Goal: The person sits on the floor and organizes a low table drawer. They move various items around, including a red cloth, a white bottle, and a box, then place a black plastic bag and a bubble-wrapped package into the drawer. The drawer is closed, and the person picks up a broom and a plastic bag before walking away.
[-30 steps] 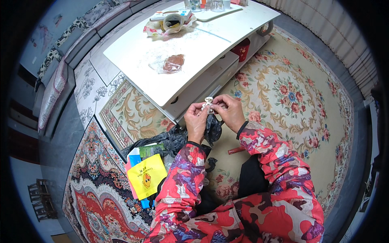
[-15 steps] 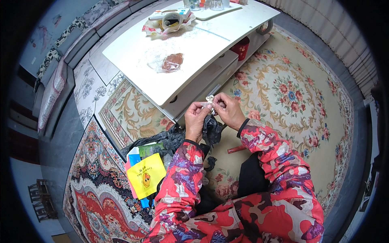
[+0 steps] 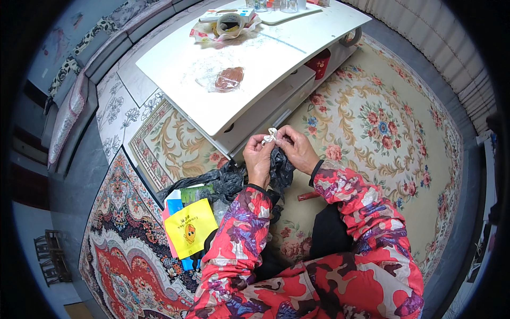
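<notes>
Shift since the earlier frame: the small white piece (image 3: 271, 135) had moved slightly left at the fingertips, the right hand (image 3: 298, 153) had drawn a little closer in, and the whole view had turned slightly.
White piece: it was held just above the middle of the frame, near the lower edge of the white table (image 3: 186, 90); its looped upper end stuck up past the fingers.
Left hand: thumb and fingers were pinched together on the piece.
Right hand: thumb and forefinger were closed on its right side.
Black plastic (image 3: 231, 178): it lay crumpled at centre, with more dark plastic below the hands.
Yellow packet (image 3: 190, 227): it lay at lower left of centre.
Progress: the piece was already in both hands and seemed mid-handling; it had not been set down, and how much remained could not be told.
</notes>
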`<state>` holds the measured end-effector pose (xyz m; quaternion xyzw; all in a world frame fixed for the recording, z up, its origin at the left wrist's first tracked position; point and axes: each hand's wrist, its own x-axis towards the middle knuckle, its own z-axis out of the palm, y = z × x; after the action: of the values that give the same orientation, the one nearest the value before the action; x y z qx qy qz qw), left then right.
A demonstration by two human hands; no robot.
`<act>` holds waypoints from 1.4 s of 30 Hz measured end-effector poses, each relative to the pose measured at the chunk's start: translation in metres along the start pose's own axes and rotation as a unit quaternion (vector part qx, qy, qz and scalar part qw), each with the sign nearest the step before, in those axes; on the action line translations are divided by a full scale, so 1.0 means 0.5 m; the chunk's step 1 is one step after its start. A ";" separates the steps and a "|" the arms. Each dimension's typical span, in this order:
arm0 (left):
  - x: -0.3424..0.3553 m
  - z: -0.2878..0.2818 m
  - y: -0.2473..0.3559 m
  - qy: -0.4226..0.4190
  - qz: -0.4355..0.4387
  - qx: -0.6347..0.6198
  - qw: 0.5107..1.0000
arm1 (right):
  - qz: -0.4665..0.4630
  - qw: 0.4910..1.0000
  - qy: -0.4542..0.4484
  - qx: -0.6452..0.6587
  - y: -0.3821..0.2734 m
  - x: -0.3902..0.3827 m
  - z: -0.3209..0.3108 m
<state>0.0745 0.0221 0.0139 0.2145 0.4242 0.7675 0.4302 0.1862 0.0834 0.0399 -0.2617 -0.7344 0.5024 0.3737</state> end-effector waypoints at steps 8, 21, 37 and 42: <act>0.014 -0.005 0.013 0.003 -0.032 -0.022 0.999 | -0.013 0.998 0.060 0.012 -0.021 -0.003 0.001; 0.021 -0.006 0.018 -0.016 0.047 0.083 0.995 | -0.073 0.983 0.099 -0.140 -0.045 -0.001 -0.008; 0.022 -0.017 0.041 -0.099 0.045 0.153 0.982 | -0.112 0.970 0.059 -0.209 -0.041 0.005 -0.037; 0.014 -0.016 0.044 -0.112 0.032 0.178 0.977 | -0.096 0.965 0.016 -0.243 -0.026 0.005 -0.039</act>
<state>0.0548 0.0182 0.0279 0.3862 0.4961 0.6639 0.4049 0.2003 0.0911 0.0572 -0.2805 -0.8502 0.2663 0.3571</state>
